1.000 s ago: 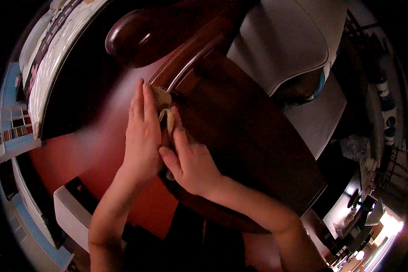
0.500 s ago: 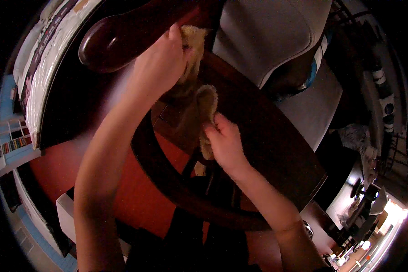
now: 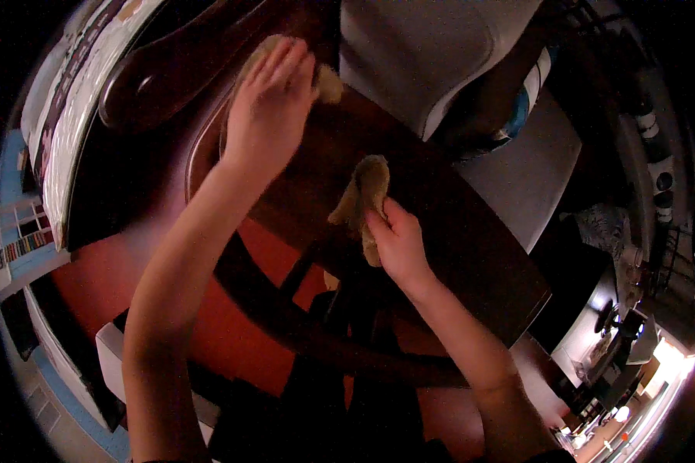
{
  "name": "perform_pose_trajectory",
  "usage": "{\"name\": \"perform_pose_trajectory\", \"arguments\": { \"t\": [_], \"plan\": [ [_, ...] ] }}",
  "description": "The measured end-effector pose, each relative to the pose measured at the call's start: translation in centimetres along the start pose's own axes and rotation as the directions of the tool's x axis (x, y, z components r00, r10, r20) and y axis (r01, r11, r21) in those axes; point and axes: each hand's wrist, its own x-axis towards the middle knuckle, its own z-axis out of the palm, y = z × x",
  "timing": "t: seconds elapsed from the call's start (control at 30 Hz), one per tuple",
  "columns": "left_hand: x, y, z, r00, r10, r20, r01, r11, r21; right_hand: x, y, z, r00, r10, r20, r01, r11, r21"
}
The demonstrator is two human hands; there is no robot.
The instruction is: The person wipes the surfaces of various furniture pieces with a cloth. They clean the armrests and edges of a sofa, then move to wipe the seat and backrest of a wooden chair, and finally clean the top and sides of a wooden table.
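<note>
Head view: what's held?
Right hand (image 3: 399, 245) pinches a tan cloth (image 3: 372, 181) (loosely bunched) over a dark wooden panel (image 3: 459, 239); left hand (image 3: 274, 100) covers a second tan cloth (image 3: 330, 86) near its far end, grip unclear

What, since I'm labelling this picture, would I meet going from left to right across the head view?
Row of books → left hand → cloth held by the right hand → right hand itself → bright light.
</note>
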Motion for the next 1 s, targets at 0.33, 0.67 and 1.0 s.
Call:
{"name": "perform_pose_trajectory", "arguments": {
  "t": [0.33, 0.67, 1.0],
  "plan": [
    [-8.7, 4.9, 5.0, 0.632, -0.1, 0.768, 0.056, 0.995, 0.084, -1.0, 3.2, -2.2, 0.912, -0.382, 0.151, 0.335, 0.479, -0.811],
    [-8.0, 5.2, 11.6, 0.779, -0.295, 0.553, 0.138, 0.941, 0.308, 1.5, 8.4, -3.9, 0.892, -0.306, 0.332, 0.437, 0.401, -0.805],
    [-2.1, 1.9, 17.5, 0.731, -0.672, 0.118, 0.582, 0.704, 0.407, -0.2, 8.9, -4.8, 0.935, -0.174, 0.309, 0.352, 0.358, -0.865]
  ]
}}
